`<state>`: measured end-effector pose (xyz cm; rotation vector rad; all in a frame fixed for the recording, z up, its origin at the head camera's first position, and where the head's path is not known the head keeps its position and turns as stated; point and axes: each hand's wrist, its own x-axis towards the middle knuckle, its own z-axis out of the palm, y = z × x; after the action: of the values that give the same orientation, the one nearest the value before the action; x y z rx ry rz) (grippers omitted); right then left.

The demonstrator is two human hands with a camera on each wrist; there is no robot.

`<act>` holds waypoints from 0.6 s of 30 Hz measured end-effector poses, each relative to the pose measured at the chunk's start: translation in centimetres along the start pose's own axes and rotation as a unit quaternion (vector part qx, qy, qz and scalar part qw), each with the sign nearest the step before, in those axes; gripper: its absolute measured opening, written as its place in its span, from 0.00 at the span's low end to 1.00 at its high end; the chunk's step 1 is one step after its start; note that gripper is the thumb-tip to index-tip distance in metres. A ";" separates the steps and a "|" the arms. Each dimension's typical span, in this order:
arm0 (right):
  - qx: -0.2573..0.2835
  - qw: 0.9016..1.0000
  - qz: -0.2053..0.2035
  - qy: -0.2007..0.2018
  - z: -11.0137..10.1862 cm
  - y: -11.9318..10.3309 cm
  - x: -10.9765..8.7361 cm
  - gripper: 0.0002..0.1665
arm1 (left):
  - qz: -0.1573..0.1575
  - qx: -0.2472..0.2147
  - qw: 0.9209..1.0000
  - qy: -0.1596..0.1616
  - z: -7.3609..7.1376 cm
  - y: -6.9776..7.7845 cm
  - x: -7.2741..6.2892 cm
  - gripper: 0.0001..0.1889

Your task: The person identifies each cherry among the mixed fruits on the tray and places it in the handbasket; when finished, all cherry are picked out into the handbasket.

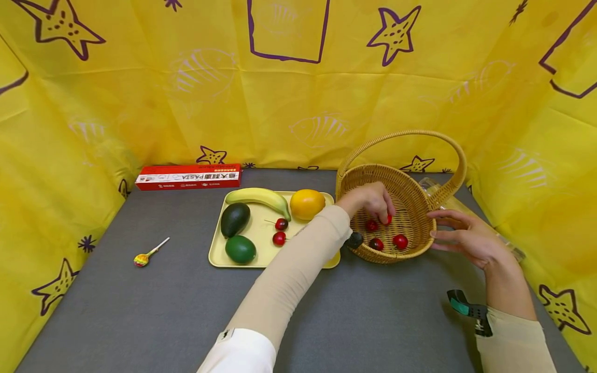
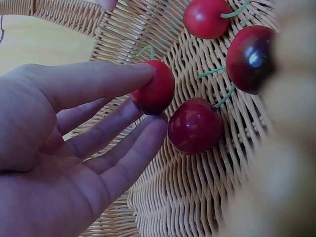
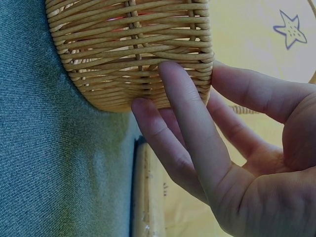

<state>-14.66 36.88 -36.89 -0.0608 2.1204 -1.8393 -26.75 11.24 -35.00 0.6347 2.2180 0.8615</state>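
My left hand (image 1: 374, 201) reaches down into a wicker basket (image 1: 422, 197) with a tall arched handle. Its thumb and fingers pinch a red cherry (image 2: 157, 89) with a green stem. Other cherries lie on the woven bottom: a dark red cherry (image 2: 196, 126) right by the fingertips, a brighter red cherry (image 2: 205, 19), and a two-toned cherry (image 2: 249, 59). At the basket's right side is my right hand (image 1: 471, 235), its fingers extended. In the right wrist view its fingertips (image 3: 174, 74) touch the outer wall, while the thumb meets the rim.
Left of the basket, a cream tray (image 1: 254, 228) holds a banana (image 1: 256, 197), an avocado (image 1: 235, 220), a green fruit (image 1: 240, 249), a yellow fruit (image 1: 307, 204) and two cherries (image 1: 279, 238). A red pasta box (image 1: 188, 177) stands behind. A lollipop (image 1: 142, 259) lies far left.
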 end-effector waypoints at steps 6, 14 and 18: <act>0.002 1.000 0.006 0.001 0.0 -0.1 0.0 0.27 | 0.007 0.012 1.000 -0.005 0.1 -0.1 0.0 0.13; 0.007 1.000 -0.001 -0.002 0.0 0.0 0.0 0.27 | -0.010 0.064 0.998 -0.009 -0.2 0.0 0.1 0.13; 0.005 1.000 -0.003 -0.003 -0.1 0.0 0.0 0.27 | -0.013 0.060 0.998 -0.015 -0.1 -0.1 0.2 0.13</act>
<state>-14.66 36.95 -36.89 -0.0717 2.1098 -1.8504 -26.95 11.28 -35.06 0.6699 2.2575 0.7053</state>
